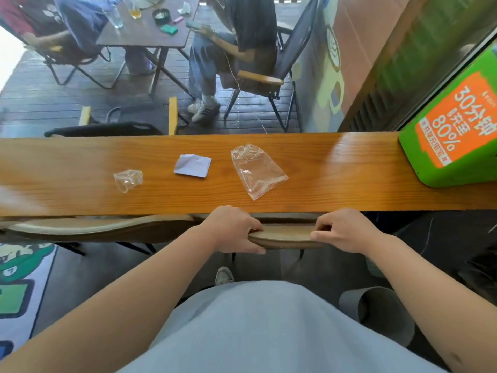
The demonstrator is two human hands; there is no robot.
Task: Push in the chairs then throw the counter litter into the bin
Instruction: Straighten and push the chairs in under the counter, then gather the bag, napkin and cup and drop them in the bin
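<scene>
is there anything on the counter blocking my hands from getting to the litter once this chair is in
Nothing visible does. Both the left hand and right hand grip the chair back at the counter edge. The small plastic wrapper, white paper and clear plastic bag lie on open wood just beyond.

On the green box (454, 125) at the right end of the desk (336, 173) there is an orange label with white print. It reads "30分钟" and below it "80%". The smaller lines of characters there are too blurred to read.
</scene>
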